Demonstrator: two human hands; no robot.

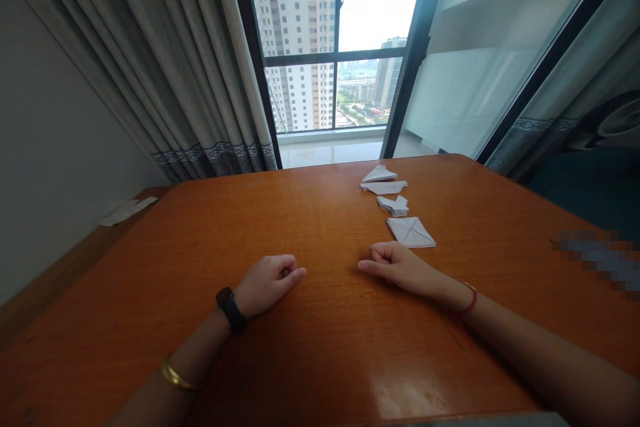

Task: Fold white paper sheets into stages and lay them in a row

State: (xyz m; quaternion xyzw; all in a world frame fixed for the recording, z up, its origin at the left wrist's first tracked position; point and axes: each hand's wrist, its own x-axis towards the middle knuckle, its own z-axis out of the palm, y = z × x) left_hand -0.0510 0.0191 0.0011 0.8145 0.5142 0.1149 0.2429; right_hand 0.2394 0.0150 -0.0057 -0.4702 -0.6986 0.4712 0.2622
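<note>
My left hand [271, 285] rests on the wooden table [210, 227] in a loose fist, thumb pointing right, with nothing visible in it. Opposite it, my right hand [397, 268] is also curled closed on the tabletop, thumb pointing left, and nothing shows in its fingers. Just beyond the right hand lies a folded white paper square [411, 232] with crossing creases. Behind that, in a row toward the far edge, are a notched folded paper stack [393, 205], a flat folded paper strip [384, 187] and a pointed folded paper stack [379, 174].
Past the table's far edge stands a window [335, 60] in dark frames, with a grey curtain [200, 80] to its left. A white paper-like piece [127, 211] lies on the left ledge. At the right, a blurred patch [600, 257] hides something.
</note>
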